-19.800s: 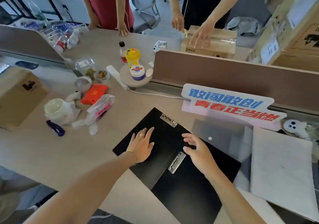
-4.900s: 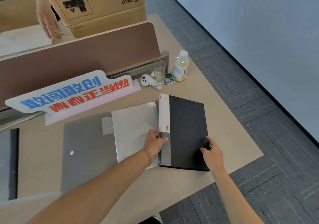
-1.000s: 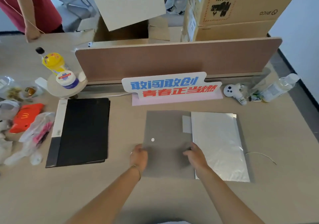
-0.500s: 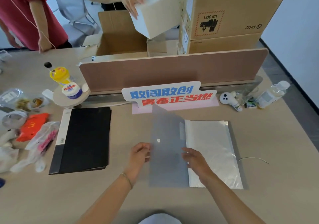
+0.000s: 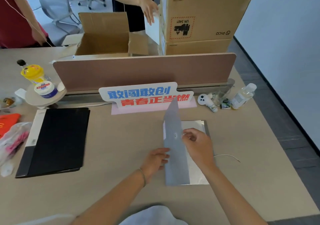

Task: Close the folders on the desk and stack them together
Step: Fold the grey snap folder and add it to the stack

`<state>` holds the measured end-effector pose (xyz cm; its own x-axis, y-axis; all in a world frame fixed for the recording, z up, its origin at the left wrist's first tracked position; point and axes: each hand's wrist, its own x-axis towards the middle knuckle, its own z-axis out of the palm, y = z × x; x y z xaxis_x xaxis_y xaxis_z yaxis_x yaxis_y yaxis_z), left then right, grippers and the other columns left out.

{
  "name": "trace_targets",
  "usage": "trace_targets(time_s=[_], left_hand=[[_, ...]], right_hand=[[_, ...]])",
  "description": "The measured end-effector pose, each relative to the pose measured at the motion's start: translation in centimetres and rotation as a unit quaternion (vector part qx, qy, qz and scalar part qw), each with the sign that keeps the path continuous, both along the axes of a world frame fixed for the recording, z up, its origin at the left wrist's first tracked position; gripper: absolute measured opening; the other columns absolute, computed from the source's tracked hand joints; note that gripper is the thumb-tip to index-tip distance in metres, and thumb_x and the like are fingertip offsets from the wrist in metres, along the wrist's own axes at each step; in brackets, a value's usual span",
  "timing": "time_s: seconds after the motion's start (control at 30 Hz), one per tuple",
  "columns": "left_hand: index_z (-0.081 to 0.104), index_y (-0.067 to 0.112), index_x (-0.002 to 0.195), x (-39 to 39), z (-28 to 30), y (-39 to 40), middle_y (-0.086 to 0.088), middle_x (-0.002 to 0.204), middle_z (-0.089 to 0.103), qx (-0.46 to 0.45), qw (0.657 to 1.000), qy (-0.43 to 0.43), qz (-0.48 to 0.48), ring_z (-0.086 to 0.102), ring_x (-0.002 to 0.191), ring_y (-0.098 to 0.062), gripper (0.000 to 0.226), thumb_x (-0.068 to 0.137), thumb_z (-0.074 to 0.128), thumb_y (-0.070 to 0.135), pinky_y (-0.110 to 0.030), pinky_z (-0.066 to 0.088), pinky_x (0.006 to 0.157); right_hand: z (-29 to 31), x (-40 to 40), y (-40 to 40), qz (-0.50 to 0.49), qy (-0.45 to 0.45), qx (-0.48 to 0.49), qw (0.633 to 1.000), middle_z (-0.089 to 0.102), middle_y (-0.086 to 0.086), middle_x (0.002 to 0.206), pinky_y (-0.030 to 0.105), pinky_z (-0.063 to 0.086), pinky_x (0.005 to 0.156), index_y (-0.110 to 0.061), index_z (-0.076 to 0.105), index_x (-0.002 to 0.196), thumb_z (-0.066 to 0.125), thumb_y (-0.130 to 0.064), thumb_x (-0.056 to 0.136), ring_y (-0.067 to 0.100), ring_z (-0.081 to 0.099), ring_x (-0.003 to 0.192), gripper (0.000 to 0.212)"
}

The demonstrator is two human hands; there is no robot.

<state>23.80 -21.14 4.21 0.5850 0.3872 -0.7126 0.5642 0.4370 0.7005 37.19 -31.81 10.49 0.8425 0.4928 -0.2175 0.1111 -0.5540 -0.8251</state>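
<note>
A grey translucent folder lies at the middle right of the desk. Its front cover stands nearly upright, swung up over the clear inner pages. My left hand pinches the cover's lower left edge. My right hand touches the cover's right face near the snap button. A closed stack of black folders with a white spine lies flat at the left of the desk, apart from both hands.
A brown divider and a blue-red sign stand behind the folders. Bottles, a white toy, plastic bags and jars line the desk's sides. People handle cardboard boxes beyond the divider. The desk edge runs at the right.
The grey cover has swung from flat on the left up to nearly vertical, moving rightward over the pages. Both hands followed it. The black folders were closed and stacked at the left earlier.
</note>
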Motion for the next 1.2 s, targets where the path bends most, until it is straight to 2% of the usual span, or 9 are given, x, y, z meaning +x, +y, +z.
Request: trace_targets(time_s=[0.17, 0.27, 0.37, 0.43, 0.57, 0.77, 0.93, 1.03, 1.2], left_hand=[[0.070, 0.022, 0.102, 1.8, -2.6, -0.5, 0.011, 0.066, 0.069, 0.044, 0.996, 0.067, 0.033, 0.053, 0.067, -0.010, 0.041, 0.096, 0.037, -0.001, -0.026, 0.042, 0.061], [0.064, 0.022, 0.115, 2.3, -3.4, -0.6, 0.002, 0.077, 0.061, 0.052, 0.993, 0.095, 0.038, 0.052, 0.070, -0.014, 0.041, 0.094, 0.038, 0.000, -0.029, 0.043, 0.065], [0.062, 0.021, 0.122, 2.9, -4.4, -0.6, -0.003, 0.075, 0.059, 0.053, 0.990, 0.119, 0.050, 0.052, 0.068, -0.019, 0.042, 0.092, 0.040, 0.001, -0.029, 0.043, 0.066], [0.059, 0.021, 0.124, 3.3, -4.5, -0.9, -0.003, 0.079, 0.059, 0.040, 0.989, 0.128, 0.058, 0.053, 0.072, -0.019, 0.040, 0.092, 0.042, 0.004, -0.029, 0.044, 0.065], [0.060, 0.025, 0.115, 4.1, -4.6, -1.3, -0.002, 0.092, 0.068, 0.029, 0.991, 0.121, 0.051, 0.061, 0.082, -0.019, 0.032, 0.085, 0.055, 0.014, -0.030, 0.046, 0.067], [0.067, 0.024, 0.086, 6.0, -4.3, -1.1, -0.004, 0.079, 0.065, 0.036, 0.990, 0.131, 0.029, 0.057, 0.065, -0.016, 0.030, 0.091, 0.049, 0.000, -0.024, 0.041, 0.059], [0.071, 0.011, 0.108, 5.9, -5.0, -0.6, -0.013, 0.089, 0.062, -0.006, 0.990, 0.140, 0.034, 0.056, 0.072, -0.023, 0.022, 0.092, 0.057, 0.012, -0.025, 0.046, 0.064], [0.065, 0.010, 0.092, 6.0, -4.8, -1.0, -0.007, 0.082, 0.068, -0.022, 0.992, 0.107, 0.058, 0.067, 0.056, -0.012, 0.006, 0.094, 0.062, 0.005, -0.021, 0.054, 0.049], [0.055, 0.012, 0.109, 6.0, -4.5, -1.7, -0.007, 0.093, 0.070, -0.009, 0.995, 0.047, 0.091, 0.067, 0.076, -0.019, 0.023, 0.092, 0.065, 0.001, -0.030, 0.055, 0.064]], right_hand=[[-1.3, 3.8, -4.5, -0.055, 0.019, 0.009, 0.998, 0.074, -0.008, 0.076, 0.028, 0.049, 0.064, -0.032, 0.074, 0.090, 0.065, -0.014, 0.078, 0.010, 0.066, 0.067, 0.023], [-2.7, 5.9, -6.8, -0.078, 0.009, -0.008, 0.997, 0.076, -0.005, 0.074, 0.025, 0.050, 0.066, -0.038, 0.068, 0.099, 0.064, -0.008, 0.078, 0.010, 0.067, 0.069, 0.037], [-4.6, 7.5, -8.5, -0.099, -0.004, -0.047, 0.994, 0.076, -0.004, 0.083, 0.006, 0.043, 0.060, -0.023, 0.067, 0.117, 0.059, -0.001, 0.077, 0.009, 0.066, 0.072, 0.046], [-5.6, 8.1, -9.2, -0.086, -0.015, -0.082, 0.993, 0.075, -0.007, 0.089, 0.003, 0.040, 0.058, -0.023, 0.072, 0.113, 0.058, 0.001, 0.074, 0.012, 0.067, 0.078, 0.048], [-8.2, 8.7, -10.0, -0.044, 0.014, -0.134, 0.990, 0.078, -0.006, 0.080, 0.017, 0.048, 0.057, -0.036, 0.079, 0.097, 0.058, -0.004, 0.071, 0.018, 0.072, 0.074, 0.046], [-12.2, 8.5, -10.6, -0.011, 0.032, -0.154, 0.988, 0.075, -0.006, 0.081, 0.031, 0.053, 0.063, -0.037, 0.070, 0.098, 0.050, -0.024, 0.077, 0.014, 0.070, 0.073, 0.032], [-14.2, 8.4, -11.0, -0.019, 0.046, -0.164, 0.985, 0.075, -0.004, 0.087, 0.033, 0.051, 0.069, -0.036, 0.065, 0.115, 0.051, -0.020, 0.080, 0.025, 0.070, 0.085, 0.042], [-14.3, 8.3, -11.0, -0.019, 0.046, -0.154, 0.987, 0.074, -0.002, 0.089, 0.030, 0.044, 0.068, -0.033, 0.065, 0.120, 0.055, -0.014, 0.084, 0.025, 0.069, 0.086, 0.042], [-15.0, 8.5, -11.0, -0.049, 0.090, -0.132, 0.986, 0.073, 0.007, 0.114, 0.032, 0.047, 0.083, -0.021, 0.059, 0.134, 0.054, -0.010, 0.087, 0.029, 0.066, 0.106, 0.048]])
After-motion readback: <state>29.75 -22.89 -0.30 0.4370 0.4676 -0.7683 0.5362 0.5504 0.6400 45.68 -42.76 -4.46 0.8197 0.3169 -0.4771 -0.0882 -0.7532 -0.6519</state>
